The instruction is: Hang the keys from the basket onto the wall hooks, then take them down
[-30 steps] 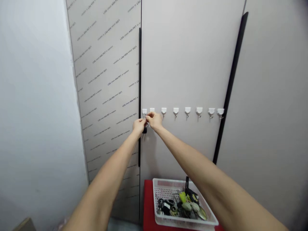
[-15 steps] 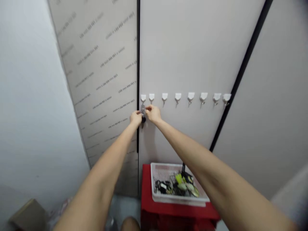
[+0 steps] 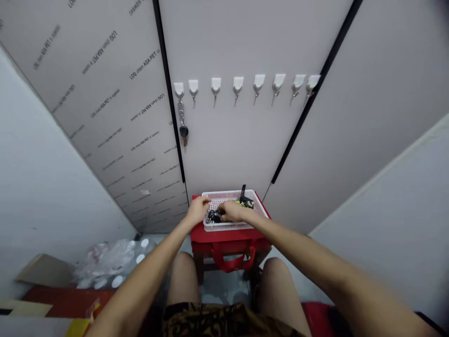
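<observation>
My left hand [image 3: 198, 210] is at the left rim of a white plastic basket [image 3: 224, 228], its fingers apart and nothing seen in them. Inside the basket, my right hand [image 3: 232, 211] has its fingers closed at a bunch of keys [image 3: 213, 216]; the fingertips partly hide which piece they grip. Beyond that hand lie dark and yellow-green keychains [image 3: 246, 202] with a black strap [image 3: 242, 193] sticking up. On the leftmost white wall hook [image 3: 179, 90] hangs a key with a black head [image 3: 184, 131], on a metal chain.
Several more white hooks [image 3: 238, 84] run rightward along the wall panel. The basket stands on a red cloth bag [image 3: 228, 238] over a stool between my knees. Wrapped bottles [image 3: 112, 262] and a cardboard box [image 3: 44, 271] lie at lower left.
Both hands have left the leftmost hook and come down to the basket. The black-headed key now hangs there by itself. The view has tilted downward.
</observation>
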The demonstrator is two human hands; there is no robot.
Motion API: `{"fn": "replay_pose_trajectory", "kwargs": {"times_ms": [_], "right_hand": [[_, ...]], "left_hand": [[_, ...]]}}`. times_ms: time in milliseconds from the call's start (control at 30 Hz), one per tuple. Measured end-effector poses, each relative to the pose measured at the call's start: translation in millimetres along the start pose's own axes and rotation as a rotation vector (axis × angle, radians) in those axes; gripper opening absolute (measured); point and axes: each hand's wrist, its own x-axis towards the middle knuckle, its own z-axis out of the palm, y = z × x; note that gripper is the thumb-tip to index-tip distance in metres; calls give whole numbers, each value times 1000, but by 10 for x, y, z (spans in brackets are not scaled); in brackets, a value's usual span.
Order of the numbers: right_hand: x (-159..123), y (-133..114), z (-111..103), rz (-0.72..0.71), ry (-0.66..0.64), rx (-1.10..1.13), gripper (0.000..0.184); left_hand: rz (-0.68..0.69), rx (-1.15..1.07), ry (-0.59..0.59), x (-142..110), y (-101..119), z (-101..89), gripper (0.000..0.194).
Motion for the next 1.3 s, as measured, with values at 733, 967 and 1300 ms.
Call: {"fn": "replay_pose_trajectory", "kwargs": {"times_ms": [733,967,1300], "right_hand": [[48,5,-560,-9,335,623,21],[81,-29,-782,-37,472,875,16],[438,-370,-1905,-111,899,857,13]], "left_hand": [[107,-366,-131,90,200,38,20],[15,-878,-113,247,407,-298,17],[106,-995,361,868,981,-1210,11]]}}
